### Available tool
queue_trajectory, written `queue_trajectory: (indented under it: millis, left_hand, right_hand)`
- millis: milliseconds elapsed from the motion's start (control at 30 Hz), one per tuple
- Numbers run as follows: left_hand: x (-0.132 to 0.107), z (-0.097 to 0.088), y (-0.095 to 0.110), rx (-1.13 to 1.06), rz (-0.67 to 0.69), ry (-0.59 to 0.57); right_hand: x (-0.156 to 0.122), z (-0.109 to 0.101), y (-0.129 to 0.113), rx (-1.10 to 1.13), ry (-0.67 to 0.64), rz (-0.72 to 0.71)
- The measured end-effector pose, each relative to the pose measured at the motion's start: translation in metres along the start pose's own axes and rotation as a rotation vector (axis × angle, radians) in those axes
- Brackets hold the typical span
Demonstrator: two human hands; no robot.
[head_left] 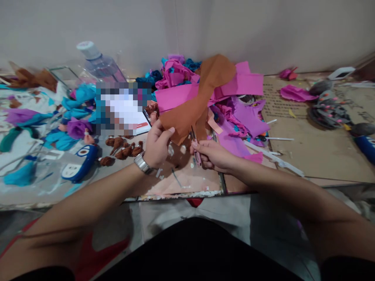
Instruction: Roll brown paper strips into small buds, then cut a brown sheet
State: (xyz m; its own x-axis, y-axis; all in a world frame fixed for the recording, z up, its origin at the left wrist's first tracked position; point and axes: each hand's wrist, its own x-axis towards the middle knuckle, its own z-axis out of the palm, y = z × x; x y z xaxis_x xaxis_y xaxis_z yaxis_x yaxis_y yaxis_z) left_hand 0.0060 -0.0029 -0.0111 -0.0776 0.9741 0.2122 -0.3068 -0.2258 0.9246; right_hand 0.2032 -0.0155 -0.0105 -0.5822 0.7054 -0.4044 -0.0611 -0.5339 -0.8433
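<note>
My left hand, with a metal watch on its wrist, pinches the lower edge of a long brown crepe paper strip that rises up and to the right. My right hand is closed around pink-handled scissors, whose blades point up into the brown strip beside my left thumb. Both hands hover over a worn board on the floor. Small brown paper buds lie just left of my left hand.
A heap of pink, purple and blue paper lies behind the hands. Blue and purple paper flowers and a clear plastic bottle sit at left. White sticks rest on cardboard at right, with dark tools beyond.
</note>
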Motion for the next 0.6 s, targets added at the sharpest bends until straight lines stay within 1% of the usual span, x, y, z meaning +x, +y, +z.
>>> queue_trajectory:
  millis: [133, 233, 300, 433, 533, 600]
  left_hand:
    - [0.0046, -0.0017, -0.0043, -0.101, -0.123, 0.069]
    - [0.0051, 0.0002, -0.0025, -0.114, -0.196, 0.102]
    - [0.0042, 0.0021, -0.0017, -0.115, -0.233, 0.105]
    - [0.0016, 0.0036, -0.0045, -0.119, -0.253, 0.107]
    - [0.0001, 0.0037, -0.0064, -0.115, -0.320, 0.101]
    - [-0.0007, 0.0039, -0.0062, -0.117, -0.355, 0.076]
  right_hand:
    - [0.0011, -0.0023, 0.0023, 0.035, 0.009, 0.001]
    - [0.0020, -0.0020, 0.0025, 0.061, 0.038, -0.009]
    - [0.0022, -0.0012, 0.0021, 0.069, 0.058, -0.015]
    - [0.0021, -0.0009, 0.0017, 0.071, 0.075, -0.012]
    - [0.0021, -0.0024, 0.0020, 0.076, 0.072, -0.006]
    - [0.0020, -0.0035, 0.0023, 0.082, 0.063, -0.010]
